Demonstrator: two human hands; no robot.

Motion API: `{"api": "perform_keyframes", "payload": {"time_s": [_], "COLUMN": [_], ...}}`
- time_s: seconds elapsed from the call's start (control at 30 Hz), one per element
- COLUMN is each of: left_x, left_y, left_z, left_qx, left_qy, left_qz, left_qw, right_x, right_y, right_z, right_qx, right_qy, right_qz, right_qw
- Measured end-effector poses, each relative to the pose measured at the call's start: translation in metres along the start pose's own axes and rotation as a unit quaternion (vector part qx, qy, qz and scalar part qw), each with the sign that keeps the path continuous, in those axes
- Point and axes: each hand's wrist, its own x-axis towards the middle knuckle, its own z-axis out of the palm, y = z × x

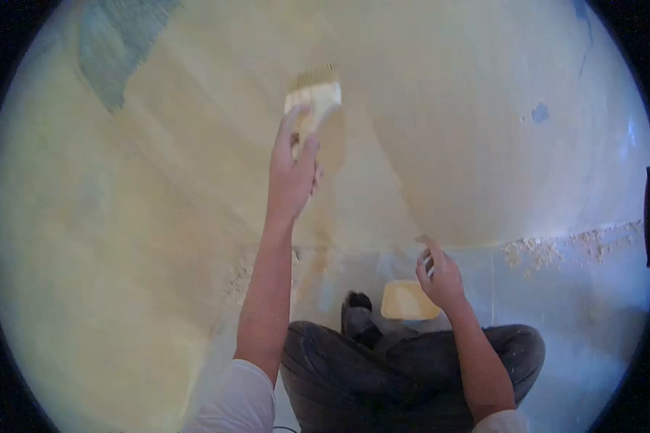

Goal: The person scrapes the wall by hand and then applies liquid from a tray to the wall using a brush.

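Note:
My left hand (294,166) is wrapped round the handle of a wide, pale brush (314,97), raised at upper centre. The brush's bristles point up against a yellowish coated surface (224,130), and a shadow falls beside the hand. Lower down on the right, my right hand (438,274) hangs in the air with its fingers loosely curled and apart, holding nothing. Just below and left of it a shallow yellow tray (409,300) rests on the floor, partly overlapped by the hand in this view.
Greyish floor (570,310) runs along the surface's lower edge, with crumbly debris (542,252) at right and more at centre left. My dark-trousered legs (383,382) and a dark shoe (359,317) are at the bottom. A grey-green patch (119,47) marks the upper left.

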Motion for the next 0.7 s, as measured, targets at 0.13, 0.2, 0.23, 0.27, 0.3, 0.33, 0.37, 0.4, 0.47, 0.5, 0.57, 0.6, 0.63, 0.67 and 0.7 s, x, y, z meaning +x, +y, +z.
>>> {"api": "perform_keyframes", "payload": {"time_s": [0.13, 0.2, 0.23, 0.27, 0.3, 0.33, 0.37, 0.4, 0.47, 0.5, 0.57, 0.6, 0.63, 0.67, 0.7], "left_x": [-0.096, -0.144, -0.167, -0.186, -0.197, -0.202, -0.21, -0.221, -0.223, -0.218, -0.208, -0.205, -0.205, -0.203, -0.202], "left_y": [-0.105, -0.149, -0.167, -0.179, -0.193, -0.199, -0.204, -0.212, -0.233, -0.238, -0.243, -0.246, -0.252, -0.256, -0.261], "left_z": [0.032, 0.049, 0.058, 0.07, 0.084, 0.094, 0.102, 0.107, 0.119, 0.123, 0.125, 0.125, 0.125, 0.125, 0.125], "left_qx": [-0.089, -0.161, -0.174, -0.189, -0.205, -0.221, -0.243, -0.262, -0.287, -0.296, -0.303, -0.31, -0.33, -0.351, -0.36], "left_qy": [0.023, -0.004, 0.0, -0.021, -0.043, -0.04, -0.051, -0.064, -0.088, -0.104, -0.134, -0.13, -0.151, -0.173, -0.169], "left_qz": [-0.196, -0.314, -0.326, -0.379, -0.425, -0.427, -0.452, -0.481, -0.497, -0.502, -0.502, -0.51, -0.511, -0.512, -0.522], "left_qw": [0.976, 0.936, 0.929, 0.906, 0.881, 0.876, 0.857, 0.834, 0.814, 0.806, 0.799, 0.792, 0.779, 0.765, 0.755], "right_x": [-0.003, -0.013, -0.019, -0.021, -0.019, -0.018, -0.021, -0.02, -0.006, 0.002, 0.023, 0.032, 0.034, 0.034, 0.033], "right_y": [0.021, 0.04, 0.05, 0.054, 0.058, 0.058, 0.06, 0.067, 0.083, 0.088, 0.098, 0.103, 0.108, 0.112, 0.116], "right_z": [0.006, 0.021, 0.033, 0.04, 0.045, 0.053, 0.06, 0.067, 0.08, 0.084, 0.095, 0.101, 0.108, 0.112, 0.116], "right_qx": [-0.02, -0.032, 0.051, 0.13, 0.112, 0.091, 0.073, 0.064, 0.058, 0.062, 0.056, 0.054, 0.052, 0.044, 0.104], "right_qy": [-0.035, -0.065, -0.112, -0.15, -0.154, -0.219, -0.286, -0.293, -0.309, -0.287, -0.271, -0.236, -0.2, -0.205, -0.189], "right_qz": [0.032, 0.04, 0.133, 0.224, 0.226, 0.245, 0.268, 0.28, 0.335, 0.343, 0.355, 0.376, 0.399, 0.411, 0.43], "right_qw": [0.999, 0.997, 0.983, 0.954, 0.955, 0.94, 0.917, 0.912, 0.888, 0.892, 0.893, 0.894, 0.894, 0.887, 0.877]}}
